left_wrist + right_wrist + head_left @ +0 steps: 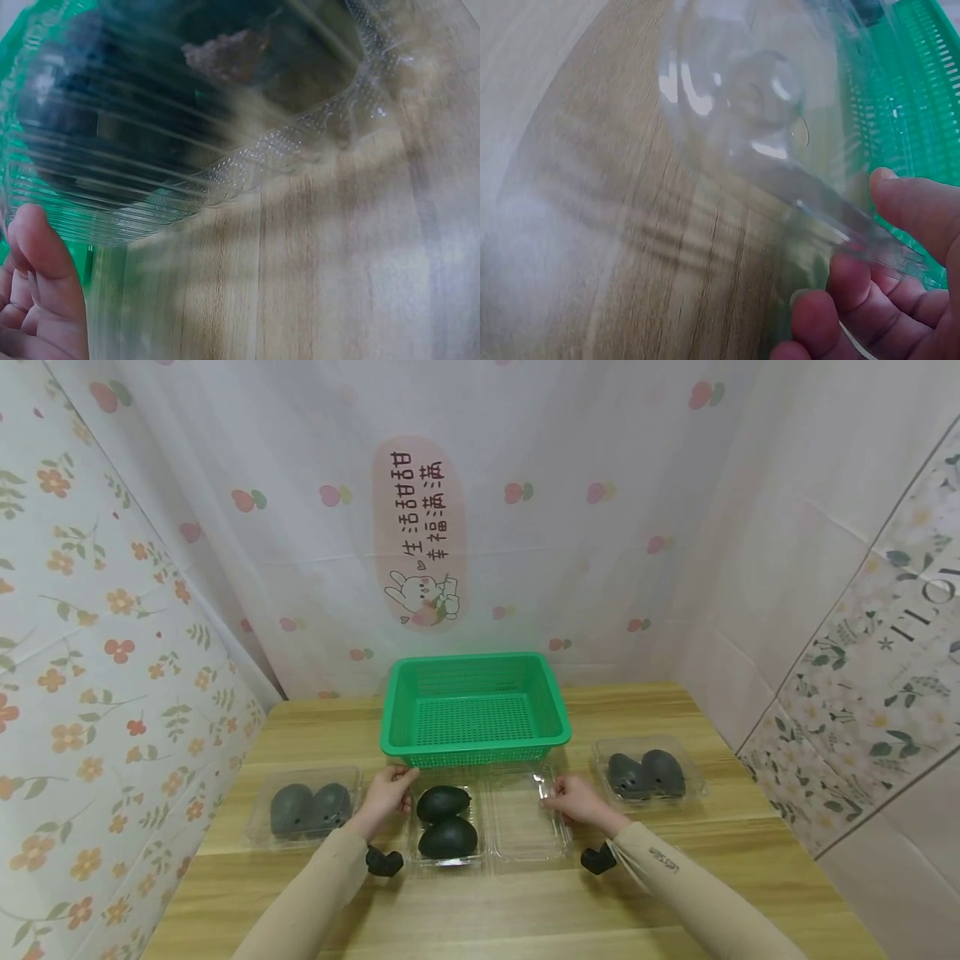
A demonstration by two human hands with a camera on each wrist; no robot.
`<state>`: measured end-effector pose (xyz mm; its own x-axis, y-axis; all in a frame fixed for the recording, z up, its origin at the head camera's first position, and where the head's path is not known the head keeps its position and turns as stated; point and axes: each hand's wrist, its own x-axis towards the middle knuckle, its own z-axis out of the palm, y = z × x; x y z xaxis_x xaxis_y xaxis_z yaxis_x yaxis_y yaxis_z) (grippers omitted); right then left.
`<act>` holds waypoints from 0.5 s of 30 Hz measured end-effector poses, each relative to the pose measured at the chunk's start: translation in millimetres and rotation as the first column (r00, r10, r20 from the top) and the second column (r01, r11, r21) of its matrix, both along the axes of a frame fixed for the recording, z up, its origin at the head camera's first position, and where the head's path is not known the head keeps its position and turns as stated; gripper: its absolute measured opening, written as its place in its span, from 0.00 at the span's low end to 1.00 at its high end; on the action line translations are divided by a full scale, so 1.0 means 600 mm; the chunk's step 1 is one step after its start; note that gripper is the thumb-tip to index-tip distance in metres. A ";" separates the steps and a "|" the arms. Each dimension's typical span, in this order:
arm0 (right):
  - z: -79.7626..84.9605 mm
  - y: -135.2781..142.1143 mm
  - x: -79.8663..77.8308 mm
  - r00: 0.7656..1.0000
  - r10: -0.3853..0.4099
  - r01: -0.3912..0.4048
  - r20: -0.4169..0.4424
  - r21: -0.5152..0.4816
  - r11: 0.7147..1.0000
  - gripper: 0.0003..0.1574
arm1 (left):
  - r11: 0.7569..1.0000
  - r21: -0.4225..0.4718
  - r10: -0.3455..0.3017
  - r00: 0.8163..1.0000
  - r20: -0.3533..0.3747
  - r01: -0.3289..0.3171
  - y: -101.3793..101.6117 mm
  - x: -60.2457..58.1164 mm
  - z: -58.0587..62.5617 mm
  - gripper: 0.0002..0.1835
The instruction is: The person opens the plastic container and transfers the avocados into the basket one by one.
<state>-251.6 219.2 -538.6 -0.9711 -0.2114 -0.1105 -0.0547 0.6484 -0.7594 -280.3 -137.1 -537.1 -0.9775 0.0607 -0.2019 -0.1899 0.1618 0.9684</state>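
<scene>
A clear plastic clamshell box (447, 864) lies opened out in front of me, two dark green avocados (447, 837) in its left half. My left hand (392, 789) grips the box's left edge near the far corner; in the left wrist view the thumb (49, 247) stands at the ribbed plastic wall. At the other side, my right hand (579, 800) pinches the right rim of the lid (528, 818) between thumb and fingers. The right wrist view shows the lid's corner tab between thumb (915, 206) and fingertips.
Just behind the box stands a green plastic basket (476, 750). Closed clear boxes, each with two dark avocados, stand to the left (309, 810) and right (647, 774). Black wrist cameras (384, 862) hang under the forearms. A printed curtain (480, 527) encloses the wooden table (480, 918).
</scene>
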 end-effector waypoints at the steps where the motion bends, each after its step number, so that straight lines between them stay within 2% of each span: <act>1: -0.001 0.000 -0.001 1.000 0.004 -0.004 -0.003 0.007 1.000 0.14 | 1.000 -0.004 -0.002 1.000 0.000 0.002 -0.001 -0.001 -0.001 0.23; 9: -0.007 -0.002 -0.008 1.000 0.007 -0.008 0.002 0.114 0.993 0.21 | 1.000 0.003 -0.003 1.000 -0.002 0.003 0.000 -0.003 -0.003 0.24; 15: -0.006 -0.002 -0.012 0.999 0.021 -0.014 -0.024 0.281 0.960 0.23 | 0.999 0.036 -0.003 1.000 -0.010 0.004 -0.001 -0.001 -0.003 0.21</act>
<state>-258.7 217.8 -542.0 -0.9709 -0.1924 -0.1423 -0.0853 0.8339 -0.5453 -280.7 -137.9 -538.7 -0.9792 0.0712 -0.1903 -0.1802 0.1277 0.9753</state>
